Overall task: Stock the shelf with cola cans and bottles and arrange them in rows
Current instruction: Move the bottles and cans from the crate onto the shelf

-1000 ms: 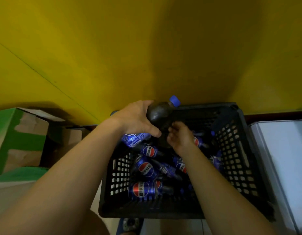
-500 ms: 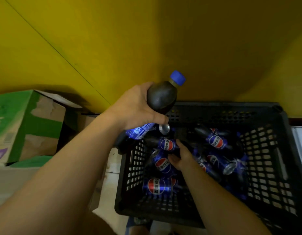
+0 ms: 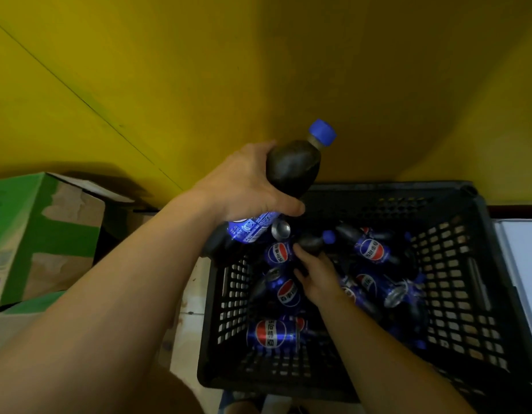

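Cola bottle point(image 3: 291, 168) number one is sitting in your left hand point(image 3: 247, 186), which is wrapping round its middle with the thumb across the front. The bottle is hanging above the far left corner of the black crate point(image 3: 467, 264), tilted, with its blue cap pointing up and away from the crate.

From the head view, your right hand point(image 3: 318, 279) is reaching down inside the crate, left of its centre. Its fingers are curling round a second bottle point(image 3: 311, 243) that is lying in the pile, just below the dark shoulder. That bottle is touching the cans beside it.

You are judging by this that the step in hand is gathering stock: one bottle is lifted and the other is being gripped but is not yet clear of the pile. The next move is calling for a clean lift of the second bottle, up past the neighbouring cans and the crate wall without dragging them along. Then both bottles are needing a carry to the shelf, which is not showing here.

Counting, you are looking at two bottles in your hands. At least two more bottles are lying right of the crate's centre, going by a label and loose blue caps. At least four cans point(image 3: 272, 336) are lying on their sides, mostly in the left half. The pile is overlapping, so exact totals cannot be told.

A green cardboard box point(image 3: 35, 234) is standing well left of the crate.
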Tool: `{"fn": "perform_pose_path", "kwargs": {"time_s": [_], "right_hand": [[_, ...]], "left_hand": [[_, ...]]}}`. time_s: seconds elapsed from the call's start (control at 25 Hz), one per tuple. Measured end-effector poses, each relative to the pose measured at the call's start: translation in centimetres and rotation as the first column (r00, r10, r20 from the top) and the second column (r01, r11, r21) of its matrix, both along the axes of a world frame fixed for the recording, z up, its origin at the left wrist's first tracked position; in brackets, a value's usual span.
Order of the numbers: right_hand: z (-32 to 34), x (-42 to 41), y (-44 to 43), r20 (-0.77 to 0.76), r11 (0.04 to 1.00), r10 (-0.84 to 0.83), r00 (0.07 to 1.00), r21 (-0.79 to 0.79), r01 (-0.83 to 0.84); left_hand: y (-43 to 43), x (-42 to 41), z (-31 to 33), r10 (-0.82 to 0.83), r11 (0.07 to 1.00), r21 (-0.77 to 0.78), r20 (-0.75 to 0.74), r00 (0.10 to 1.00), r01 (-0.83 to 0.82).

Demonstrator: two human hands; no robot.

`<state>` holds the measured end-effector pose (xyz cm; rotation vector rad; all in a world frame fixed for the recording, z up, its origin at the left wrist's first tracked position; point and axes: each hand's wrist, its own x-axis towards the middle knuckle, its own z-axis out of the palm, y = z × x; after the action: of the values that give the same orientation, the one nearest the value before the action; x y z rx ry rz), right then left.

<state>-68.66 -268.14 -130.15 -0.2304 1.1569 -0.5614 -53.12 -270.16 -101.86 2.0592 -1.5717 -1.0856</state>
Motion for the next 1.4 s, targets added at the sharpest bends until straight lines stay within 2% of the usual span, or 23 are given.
{"fn": "perform_pose_path", "kwargs": {"time_s": [0.12,0.24,0.4,0.48,0.56,0.68,0.8,0.88,1.04,1.2,1.32,1.4], "right_hand": [[3.0,-1.0,-0.4,0.141,0.985,0.106,0.984,-0.151,-0.084],[6.3,-2.5,-1.5,0.241,0.981,0.064,0.969,-0.195,-0.016],[12.2,-7.5,-2.3,0.223,0.992,-0.028,0.975,-0.116,0.055],[15.8,-10.3,-2.4,0.179,0.983,-0.05,0.983,-0.168,0.081],[20.2,-13.6,-2.6,0.066,0.93,-0.145,0.987,-0.331,0.159],[28.1,-18.4,-2.3,-0.062,0.808,-0.246,0.967,-0.565,0.169],[36.7,-23.4,-0.2,-0.053,0.684,-0.327,0.944,-0.702,0.198],[42.0,-27.4,2.4,-0.03,0.584,-0.402,0.915,-0.778,0.231],[50.1,-35.8,9.2,-0.038,0.4,-0.596,0.802,-0.88,0.256],[53.4,-42.8,15.5,-0.101,0.344,-0.752,0.652,-0.903,0.258],[53.6,-47.7,18.2,-0.119,0.277,-0.883,0.454,-0.913,0.3],[53.2,-50.5,18.5,-0.115,0.239,-0.924,0.364,-0.918,0.316]], "left_hand": [[-0.6,-0.9,0.6,0.015,0.999,-0.031,0.014,1.0,-0.014],[-1.1,-2.2,1.4,0.027,0.999,-0.045,-0.004,1.0,-0.027],[-1.0,-5.1,2.2,0.084,0.994,-0.049,-0.185,0.979,-0.095],[-1.2,-7.1,2.4,0.115,0.988,-0.07,-0.261,0.958,-0.137],[-1.6,-10.0,3.3,0.119,0.986,-0.07,-0.36,0.926,-0.154],[-1.6,-15.2,4.9,0.159,0.981,-0.013,-0.511,0.845,-0.192],[-0.7,-21.5,6.7,0.196,0.971,0.004,-0.58,0.791,-0.238],[0.5,-26.6,8.8,0.148,0.983,0.001,-0.598,0.788,-0.184],[3.3,-36.9,14.4,-0.042,0.998,0.003,-0.71,0.703,0.062],[5.7,-44.8,20.4,-0.211,0.969,-0.089,-0.779,0.591,0.229],[7.9,-50.1,23.8,-0.378,0.924,-0.279,-0.764,0.523,0.261],[9.0,-53.2,25.0,-0.507,0.862,-0.435,-0.717,0.478,0.262]]}}
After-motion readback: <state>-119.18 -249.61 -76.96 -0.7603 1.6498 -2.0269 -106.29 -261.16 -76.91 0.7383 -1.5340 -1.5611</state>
